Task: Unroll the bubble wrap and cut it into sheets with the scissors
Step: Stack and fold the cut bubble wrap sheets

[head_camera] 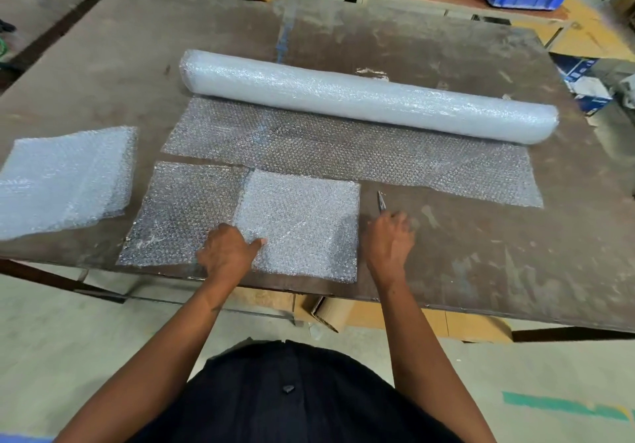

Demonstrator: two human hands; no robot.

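Bubble wrap, a long clear roll (367, 95), lies across the middle of the scuffed brown counter (498, 253), its loose unrolled sheet (343, 154) spread toward the person at six o'clock of the roll. Nearer the edge sits a cut clear bubble-wrap piece (240, 222), its right half folded over and looking whiter. The left hand (228, 253) presses on that piece with the thumb stretched out toward three o'clock. The right hand (390, 239), just at three o'clock of the piece, grips the slim metal scissors (381, 201), blades together and poking toward twelve. A stack of cut sheets (65, 181) rests well off at nine o'clock.
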